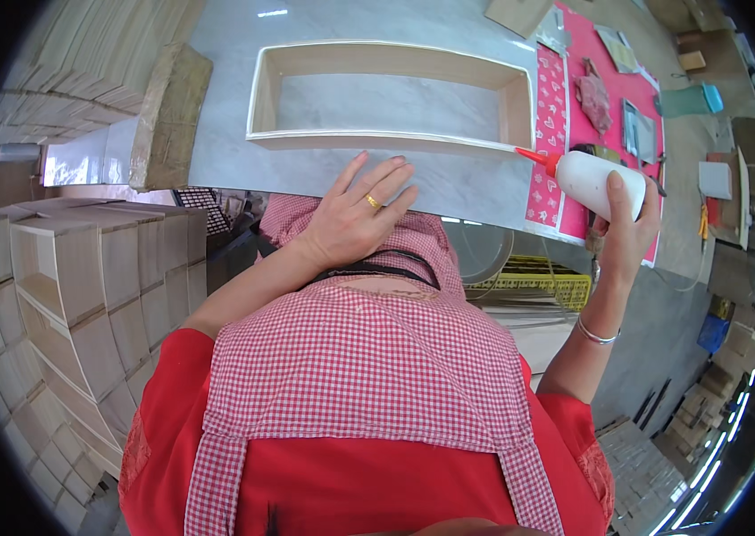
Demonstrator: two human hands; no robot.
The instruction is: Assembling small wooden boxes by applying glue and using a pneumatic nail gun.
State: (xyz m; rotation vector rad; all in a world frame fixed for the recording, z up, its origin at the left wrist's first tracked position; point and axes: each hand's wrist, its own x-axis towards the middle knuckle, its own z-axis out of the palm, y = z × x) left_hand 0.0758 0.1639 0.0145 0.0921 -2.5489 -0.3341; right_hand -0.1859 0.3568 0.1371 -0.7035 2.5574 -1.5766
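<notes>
A long, open rectangular wooden frame [386, 140] with a pale upper edge lies on the grey tabletop [225, 170]. My right hand [629, 219] is wrapped round a white squeeze bottle [596, 183], tilted so that its red nozzle [533, 156] points left. The nozzle's tip is at the frame's near right corner; whether it touches the edge I cannot tell. My left hand [364, 210], with a gold ring on one finger, rests at the table's near edge just below the frame. Its fingers are stretched out and hold nothing.
Stacked wooden boards [96, 54] stand at the far left beside a brown block [172, 116]. Piled wooden boxes [74, 277] fill the left side. On the right, a pink patterned cloth [549, 179] bears a pink bundle [593, 98]. A yellow crate [538, 281] sits below the table.
</notes>
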